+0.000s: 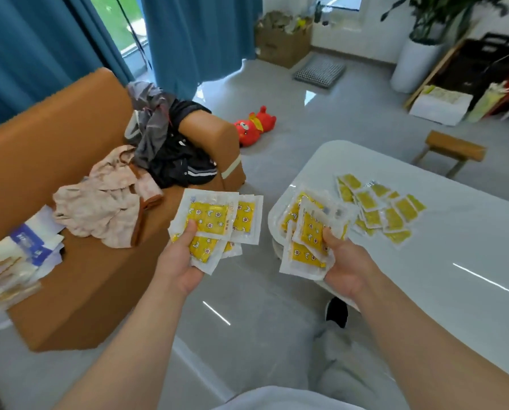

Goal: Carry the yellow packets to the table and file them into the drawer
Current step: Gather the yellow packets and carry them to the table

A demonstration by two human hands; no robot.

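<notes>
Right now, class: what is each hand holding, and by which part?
The left hand holds a fanned bunch of yellow packets by their lower ends, thumb pressed on top. The right hand holds a second bunch the same way.

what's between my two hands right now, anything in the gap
In the head view, only bare grey floor shows between the left hand and right hand. Each hand grips its own fan of yellow packets.

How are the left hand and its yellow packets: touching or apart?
Touching. The head view shows the left hand gripping the yellow packets, thumb on top.
</notes>
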